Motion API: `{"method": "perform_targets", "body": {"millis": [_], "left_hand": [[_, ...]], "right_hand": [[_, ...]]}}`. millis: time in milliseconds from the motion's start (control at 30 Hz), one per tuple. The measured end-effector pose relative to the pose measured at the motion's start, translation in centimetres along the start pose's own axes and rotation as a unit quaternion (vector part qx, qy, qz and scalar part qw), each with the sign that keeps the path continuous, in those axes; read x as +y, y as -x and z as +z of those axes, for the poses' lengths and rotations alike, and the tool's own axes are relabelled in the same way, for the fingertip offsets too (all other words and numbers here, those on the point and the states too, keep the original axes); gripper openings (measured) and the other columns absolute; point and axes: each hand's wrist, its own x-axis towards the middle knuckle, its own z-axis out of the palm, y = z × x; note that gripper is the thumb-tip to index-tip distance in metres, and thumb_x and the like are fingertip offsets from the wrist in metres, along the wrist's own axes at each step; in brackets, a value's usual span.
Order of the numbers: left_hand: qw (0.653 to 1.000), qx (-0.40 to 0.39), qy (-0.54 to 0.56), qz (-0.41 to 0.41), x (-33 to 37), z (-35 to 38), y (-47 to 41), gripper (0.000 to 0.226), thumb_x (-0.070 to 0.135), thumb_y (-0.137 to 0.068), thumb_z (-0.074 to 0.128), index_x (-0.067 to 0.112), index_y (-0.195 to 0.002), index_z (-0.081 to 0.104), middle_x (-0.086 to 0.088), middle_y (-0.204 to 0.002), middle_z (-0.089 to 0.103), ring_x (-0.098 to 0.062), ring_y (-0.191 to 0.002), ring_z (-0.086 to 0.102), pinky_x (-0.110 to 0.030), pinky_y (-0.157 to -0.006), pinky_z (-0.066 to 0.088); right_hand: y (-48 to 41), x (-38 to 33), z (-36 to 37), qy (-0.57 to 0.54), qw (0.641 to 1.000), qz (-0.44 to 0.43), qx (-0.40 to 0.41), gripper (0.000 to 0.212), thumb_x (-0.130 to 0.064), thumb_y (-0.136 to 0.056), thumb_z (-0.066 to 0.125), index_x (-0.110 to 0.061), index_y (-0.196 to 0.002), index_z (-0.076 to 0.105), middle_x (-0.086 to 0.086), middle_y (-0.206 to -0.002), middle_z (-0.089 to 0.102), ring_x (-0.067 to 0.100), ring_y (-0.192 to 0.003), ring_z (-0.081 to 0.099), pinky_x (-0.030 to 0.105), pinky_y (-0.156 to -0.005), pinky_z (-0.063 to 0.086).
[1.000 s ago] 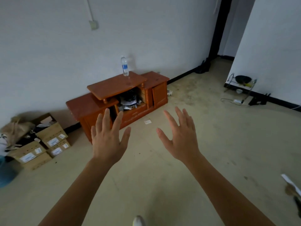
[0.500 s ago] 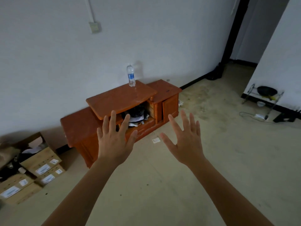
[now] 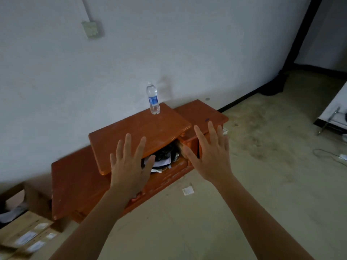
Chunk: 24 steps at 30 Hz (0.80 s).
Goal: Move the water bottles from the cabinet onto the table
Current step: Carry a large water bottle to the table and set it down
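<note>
A clear water bottle [image 3: 153,99] with a blue label stands upright at the back edge of the raised middle top of a low orange wooden cabinet [image 3: 78,177], close to the wall. My left hand [image 3: 129,166] and my right hand [image 3: 210,156] are both stretched out in front of me with fingers spread, holding nothing. They hover in front of the cabinet's open middle shelf, well short of the bottle. Dark clutter and white papers [image 3: 163,160] fill that shelf between my hands.
Cardboard boxes [image 3: 28,235] sit on the floor left of the cabinet. A small white scrap [image 3: 188,190] lies on the floor before it. A wire rack [image 3: 336,121] and a white cable [image 3: 330,156] are at the right. A doorway opens at the far right.
The view has come closer to the cabinet, which now looms larger. Both hands stay spread and empty, now overlapping the cabinet front.
</note>
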Motion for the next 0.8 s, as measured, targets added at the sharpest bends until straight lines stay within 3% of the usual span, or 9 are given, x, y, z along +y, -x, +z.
{"method": "perform_targets", "body": {"millis": [333,633,800], "left_hand": [[0.998,-0.054,-0.002,-0.035,-4.3,7.0,-20.6,0.077,0.074,-0.091,0.007,0.041,-0.159,-0.009,-0.005,-0.169,-0.018,-0.033,-0.156,-0.009,-0.061,-0.123,0.013],[0.995,-0.095,0.021,-0.034,-10.7,14.5,-44.6,0.078,0.074,-0.095,0.014,0.038,-0.159,-0.01,-0.006,-0.169,-0.017,-0.034,-0.156,-0.006,-0.063,-0.121,0.013],[0.991,-0.131,0.001,-0.029,-13.1,17.4,-53.0,0.077,0.075,-0.096,0.014,0.038,-0.16,-0.01,-0.006,-0.169,-0.018,-0.035,-0.156,-0.008,-0.062,-0.121,0.012]], "right_hand": [[-19.9,0.7,12.3,-0.028,0.995,-0.012,-0.09,0.09,-0.077,-0.091,0.039,-0.036,-0.159,-0.003,0.009,-0.169,-0.001,0.033,-0.155,-0.003,0.054,-0.124,0.007],[-40.0,0.3,24.5,0.016,0.99,0.028,-0.134,0.093,-0.078,-0.09,0.039,-0.037,-0.157,-0.012,0.006,-0.168,-0.011,0.03,-0.155,-0.008,0.052,-0.124,0.004],[-47.5,0.0,29.3,0.016,0.985,0.051,-0.163,0.094,-0.078,-0.089,0.041,-0.04,-0.156,-0.012,0.005,-0.169,-0.009,0.03,-0.155,-0.007,0.053,-0.124,0.007]]}}
